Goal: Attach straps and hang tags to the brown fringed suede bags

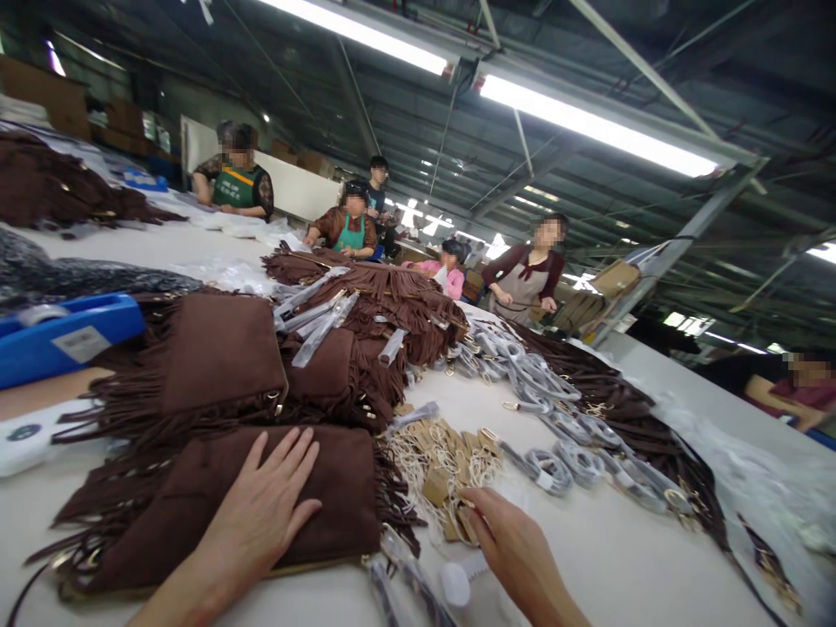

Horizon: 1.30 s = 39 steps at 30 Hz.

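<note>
1. Snagging risk: the strings of the tan hang tags (pixel 450 475) lie tangled in one heap, so lifting one tag could drag its neighbours off the tabletop (pixel 620 557).
2. Left hand (pixel 261 509): flat, fingers spread wide, pressing the nearest brown fringed bag (pixel 326 505); holds nothing.
3. Right hand (pixel 515 549): palm down, fingertips in the tag heap just right of the bag; grasp cannot be told.
</note>
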Each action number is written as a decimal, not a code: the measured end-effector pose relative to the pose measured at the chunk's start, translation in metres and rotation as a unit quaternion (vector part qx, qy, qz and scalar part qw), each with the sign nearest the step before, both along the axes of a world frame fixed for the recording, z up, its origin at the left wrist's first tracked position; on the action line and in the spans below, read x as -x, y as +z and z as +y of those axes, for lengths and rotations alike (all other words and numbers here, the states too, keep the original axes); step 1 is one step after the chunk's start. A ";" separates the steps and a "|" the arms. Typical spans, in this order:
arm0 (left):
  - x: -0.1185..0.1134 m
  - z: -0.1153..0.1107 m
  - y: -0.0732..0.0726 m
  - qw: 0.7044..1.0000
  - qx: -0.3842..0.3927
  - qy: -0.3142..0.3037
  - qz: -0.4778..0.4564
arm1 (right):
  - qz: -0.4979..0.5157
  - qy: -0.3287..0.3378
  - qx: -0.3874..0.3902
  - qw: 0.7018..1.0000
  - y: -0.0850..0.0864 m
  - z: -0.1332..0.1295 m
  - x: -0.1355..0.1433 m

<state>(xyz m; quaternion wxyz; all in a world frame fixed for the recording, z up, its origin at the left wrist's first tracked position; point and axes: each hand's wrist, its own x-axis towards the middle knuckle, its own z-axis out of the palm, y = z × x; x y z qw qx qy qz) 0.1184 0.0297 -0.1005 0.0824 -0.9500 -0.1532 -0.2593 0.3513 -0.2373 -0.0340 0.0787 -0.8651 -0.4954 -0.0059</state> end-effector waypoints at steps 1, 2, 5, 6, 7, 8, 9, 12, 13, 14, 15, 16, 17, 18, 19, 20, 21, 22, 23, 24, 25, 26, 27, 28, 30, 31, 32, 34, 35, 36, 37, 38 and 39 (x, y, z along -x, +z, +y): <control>0.000 0.000 -0.001 1.000 -0.001 -0.001 -0.008 | -0.012 0.008 -0.001 1.000 0.001 0.006 0.003; 0.000 0.001 -0.002 1.000 -0.002 -0.002 -0.016 | -0.027 0.015 -0.002 1.000 0.000 0.013 0.006; -0.001 0.003 -0.006 0.999 -0.012 -0.006 -0.030 | -0.067 0.013 0.000 0.998 -0.005 0.034 0.010; -0.001 0.003 -0.007 0.999 -0.016 -0.007 -0.032 | -0.073 0.008 0.000 0.997 -0.008 0.039 0.011; -0.002 0.004 -0.008 0.999 -0.019 -0.008 -0.033 | -0.077 0.005 0.000 0.997 -0.011 0.044 0.010; -0.002 0.005 -0.008 0.999 -0.019 -0.008 -0.034 | -0.080 0.006 -0.002 0.997 -0.013 0.047 0.009; -0.002 0.005 -0.009 0.999 -0.018 -0.007 -0.034 | -0.081 0.010 -0.004 0.997 -0.014 0.050 0.008; -0.002 0.005 -0.011 0.999 -0.008 -0.001 -0.031 | -0.077 0.028 -0.018 0.996 -0.011 0.050 0.000; -0.002 0.005 -0.011 1.000 -0.004 0.002 -0.028 | -0.071 0.032 -0.028 0.997 -0.007 0.049 -0.004; -0.002 0.005 -0.011 1.000 -0.001 0.003 -0.024 | -0.063 0.033 -0.041 0.997 -0.001 0.048 -0.010; -0.002 0.004 -0.010 1.000 0.003 0.004 -0.019 | -0.053 0.032 -0.056 0.996 0.007 0.046 -0.016; -0.002 0.004 -0.009 1.000 0.007 0.004 -0.016 | -0.044 0.025 -0.075 0.996 0.016 0.044 -0.024; -0.001 0.004 -0.009 1.000 0.013 0.004 -0.015 | -0.035 0.013 -0.096 0.995 0.025 0.043 -0.031; -0.001 0.003 -0.008 1.000 0.019 0.005 -0.014 | -0.025 -0.002 -0.120 0.992 0.035 0.042 -0.039; -0.001 0.003 -0.008 1.000 0.027 0.006 -0.013 | -0.013 -0.019 -0.145 0.989 0.045 0.041 -0.046; -0.001 0.004 -0.008 0.999 0.036 0.006 -0.013 | 0.003 -0.035 -0.169 0.985 0.055 0.040 -0.053; -0.001 0.004 -0.008 0.999 0.047 0.007 -0.010 | 0.026 -0.048 -0.192 0.980 0.064 0.040 -0.057; -0.001 0.005 -0.009 0.998 0.059 0.007 -0.007 | 0.056 -0.058 -0.212 0.974 0.071 0.040 -0.060; -0.001 0.006 -0.010 0.997 0.072 0.008 -0.002 | 0.091 -0.065 -0.230 0.967 0.076 0.040 -0.061; -0.002 0.007 -0.010 0.996 0.085 0.010 0.003 | 0.130 -0.069 -0.247 0.958 0.080 0.041 -0.060; -0.003 0.006 -0.009 0.995 0.099 0.014 0.006 | 0.166 -0.071 -0.261 0.948 0.083 0.042 -0.057; -0.005 0.004 -0.005 0.993 0.115 0.018 0.005 | 0.196 -0.070 -0.273 0.939 0.083 0.044 -0.052; -0.008 -0.001 0.000 0.991 0.136 0.018 -0.003 | 0.228 -0.068 -0.285 0.929 0.083 0.046 -0.046; -0.011 -0.007 0.009 0.986 0.168 0.009 -0.015 | 0.266 -0.064 -0.300 0.914 0.083 0.049 -0.039; -0.022 -0.027 0.034 0.960 0.270 -0.039 -0.056 | 0.362 -0.054 -0.328 0.871 0.082 0.055 -0.023; -0.029 -0.039 0.048 0.933 0.345 -0.077 -0.070 | 0.412 -0.048 -0.335 0.846 0.082 0.059 -0.015; -0.036 -0.051 0.062 0.894 0.425 -0.109 -0.088 | 0.455 -0.040 -0.339 0.822 0.083 0.062 -0.006; -0.052 -0.072 0.085 0.791 0.577 -0.170 -0.110 | 0.500 -0.022 -0.332 0.799 0.087 0.066 0.008; -0.059 -0.080 0.092 0.738 0.634 -0.201 -0.110 | 0.507 -0.014 -0.329 0.797 0.089 0.067 0.014; -0.063 -0.084 0.095 0.693 0.678 -0.223 -0.103 | 0.509 -0.010 -0.329 0.796 0.092 0.067 0.019; -0.066 -0.086 0.095 0.656 0.712 -0.233 -0.090 | 0.507 -0.007 -0.331 0.796 0.094 0.066 0.023; -0.065 -0.086 0.092 0.629 0.738 -0.233 -0.076 | 0.504 -0.008 -0.333 0.797 0.095 0.064 0.024; -0.062 -0.083 0.088 0.610 0.757 -0.225 -0.064 | 0.500 -0.011 -0.334 0.799 0.095 0.061 0.024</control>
